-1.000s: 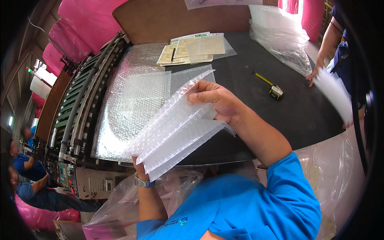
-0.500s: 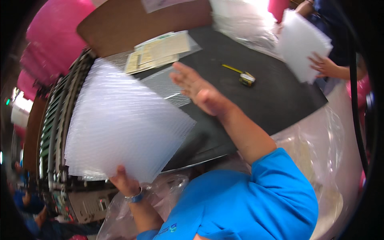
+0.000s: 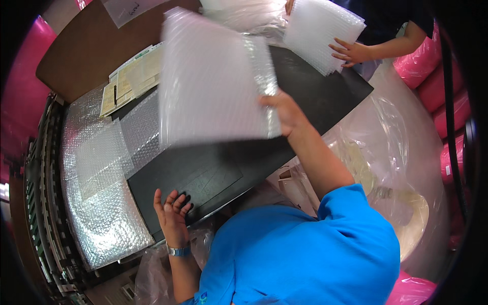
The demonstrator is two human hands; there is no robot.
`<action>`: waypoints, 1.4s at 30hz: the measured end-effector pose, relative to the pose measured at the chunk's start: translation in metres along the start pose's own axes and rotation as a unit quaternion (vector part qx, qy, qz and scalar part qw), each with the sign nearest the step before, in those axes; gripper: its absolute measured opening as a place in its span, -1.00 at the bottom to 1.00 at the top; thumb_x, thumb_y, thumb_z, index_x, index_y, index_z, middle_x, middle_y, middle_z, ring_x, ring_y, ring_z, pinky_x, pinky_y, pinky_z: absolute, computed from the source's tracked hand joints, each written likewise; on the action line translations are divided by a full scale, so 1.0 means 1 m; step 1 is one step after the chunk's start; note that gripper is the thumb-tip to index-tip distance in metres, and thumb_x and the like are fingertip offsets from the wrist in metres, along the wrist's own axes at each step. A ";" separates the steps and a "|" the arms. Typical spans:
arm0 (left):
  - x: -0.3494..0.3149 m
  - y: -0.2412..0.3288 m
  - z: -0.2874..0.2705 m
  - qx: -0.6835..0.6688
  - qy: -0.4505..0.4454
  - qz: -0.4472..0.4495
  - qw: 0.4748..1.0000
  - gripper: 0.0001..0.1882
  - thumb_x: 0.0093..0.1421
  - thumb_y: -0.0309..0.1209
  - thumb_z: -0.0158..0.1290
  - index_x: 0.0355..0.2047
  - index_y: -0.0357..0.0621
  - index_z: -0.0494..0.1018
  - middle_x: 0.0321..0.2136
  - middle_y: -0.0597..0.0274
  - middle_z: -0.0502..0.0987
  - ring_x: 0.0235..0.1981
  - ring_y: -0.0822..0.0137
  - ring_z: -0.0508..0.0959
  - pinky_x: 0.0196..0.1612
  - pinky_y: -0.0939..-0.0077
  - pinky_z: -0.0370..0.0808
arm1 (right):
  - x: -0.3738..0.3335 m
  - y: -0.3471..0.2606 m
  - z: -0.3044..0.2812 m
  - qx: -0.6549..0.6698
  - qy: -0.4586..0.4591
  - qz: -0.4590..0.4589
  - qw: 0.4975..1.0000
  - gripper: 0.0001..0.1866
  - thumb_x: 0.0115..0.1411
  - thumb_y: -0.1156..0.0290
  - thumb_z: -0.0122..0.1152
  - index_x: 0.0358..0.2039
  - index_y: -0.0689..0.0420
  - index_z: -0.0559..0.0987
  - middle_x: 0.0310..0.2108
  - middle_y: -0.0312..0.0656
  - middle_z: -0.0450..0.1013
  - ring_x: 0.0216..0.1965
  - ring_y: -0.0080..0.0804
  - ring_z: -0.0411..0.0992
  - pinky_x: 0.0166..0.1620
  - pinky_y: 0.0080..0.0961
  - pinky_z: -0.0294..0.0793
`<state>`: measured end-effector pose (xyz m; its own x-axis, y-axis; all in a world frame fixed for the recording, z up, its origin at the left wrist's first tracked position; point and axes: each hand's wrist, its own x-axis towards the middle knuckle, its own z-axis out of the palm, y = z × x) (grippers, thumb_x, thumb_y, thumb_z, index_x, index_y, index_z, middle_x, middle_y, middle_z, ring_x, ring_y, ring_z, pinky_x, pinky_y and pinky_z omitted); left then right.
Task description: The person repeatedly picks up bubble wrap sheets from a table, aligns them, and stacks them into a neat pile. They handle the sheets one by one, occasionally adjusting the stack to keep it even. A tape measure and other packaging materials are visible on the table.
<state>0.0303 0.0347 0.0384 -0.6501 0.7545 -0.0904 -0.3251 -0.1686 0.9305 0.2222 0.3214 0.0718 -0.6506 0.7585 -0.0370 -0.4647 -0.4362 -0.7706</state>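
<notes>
My right hand (image 3: 285, 113) grips the right edge of a stack of clear bubble wrap sheets (image 3: 208, 81), held up over the black tabletop (image 3: 213, 178). The stack is tilted and blurred at its lower edge, and it hides the middle of the table. My left hand (image 3: 173, 208) is raised over the table's near edge, fingers apart and holding nothing; a watch sits on that wrist. A loose bubble wrap sheet (image 3: 104, 157) lies to its far left, on a wider web of bubble wrap (image 3: 109, 229).
Papers with a pen (image 3: 132, 76) lie at the back left before a brown board (image 3: 81, 56). At the far right, another person's hand (image 3: 352, 52) holds a bubble wrap stack (image 3: 323, 33). Machine rollers (image 3: 38, 203) line the left; pink rolls (image 3: 447, 107) stand right.
The bubble wrap stack has gone from my left hand to my right, moving up and right. My left hand has let go. The view has shifted, and the tape measure no longer shows.
</notes>
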 end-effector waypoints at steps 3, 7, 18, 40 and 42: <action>0.004 -0.009 -0.007 0.024 0.021 -0.017 0.999 -0.47 0.15 -0.35 -0.07 0.08 -0.07 -0.02 -0.17 0.15 0.30 -0.20 0.36 0.40 -0.23 0.50 0.44 | 0.013 -0.015 -0.003 0.059 0.114 0.027 0.991 -0.65 0.02 0.42 0.01 -0.19 0.35 0.32 -0.39 -0.07 0.39 -0.39 -0.25 0.44 -0.27 -0.35 0.47; 0.003 -0.012 -0.010 0.020 0.034 -0.014 0.999 -0.52 0.15 -0.43 -0.10 0.06 -0.09 0.03 -0.18 0.15 0.31 -0.23 0.38 0.43 -0.24 0.53 0.45 | 0.028 -0.016 -0.012 0.085 0.148 0.028 0.985 -0.73 0.04 0.44 0.01 -0.25 0.29 0.32 -0.41 -0.07 0.39 -0.46 -0.27 0.44 -0.44 -0.39 0.50; 0.001 -0.013 -0.008 0.029 0.043 -0.009 0.999 -0.54 0.13 -0.46 -0.08 0.04 -0.09 0.08 -0.17 0.16 0.30 -0.22 0.37 0.43 -0.22 0.53 0.44 | 0.030 -0.009 0.017 0.156 0.176 -0.008 0.972 -0.63 0.04 0.54 -0.02 -0.12 0.30 0.21 -0.15 -0.01 0.28 -0.17 -0.16 0.37 -0.12 -0.33 0.48; 0.002 -0.015 -0.015 0.025 0.037 -0.011 0.999 -0.51 0.10 -0.45 -0.03 0.03 -0.09 0.07 -0.19 0.19 0.29 -0.22 0.38 0.39 -0.21 0.49 0.42 | 0.028 -0.007 0.014 0.178 0.149 -0.028 0.972 -0.64 0.08 0.53 -0.08 -0.08 0.30 0.19 -0.12 0.00 0.27 -0.13 -0.13 0.35 -0.12 -0.25 0.46; 0.001 -0.016 -0.015 0.029 0.038 -0.002 0.999 -0.54 0.12 -0.47 -0.07 0.02 -0.11 0.08 -0.18 0.16 0.30 -0.22 0.37 0.41 -0.22 0.52 0.44 | 0.025 -0.008 0.016 0.170 0.144 -0.031 0.974 -0.65 0.08 0.51 -0.05 -0.11 0.30 0.22 -0.15 -0.01 0.31 -0.16 -0.15 0.38 -0.13 -0.29 0.49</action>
<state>0.0239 0.0287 0.0179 -0.6991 0.7050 -0.1190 -0.2897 -0.1272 0.9486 0.1996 0.3360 0.0870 -0.4411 0.8721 -0.2120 -0.7024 -0.4825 -0.5233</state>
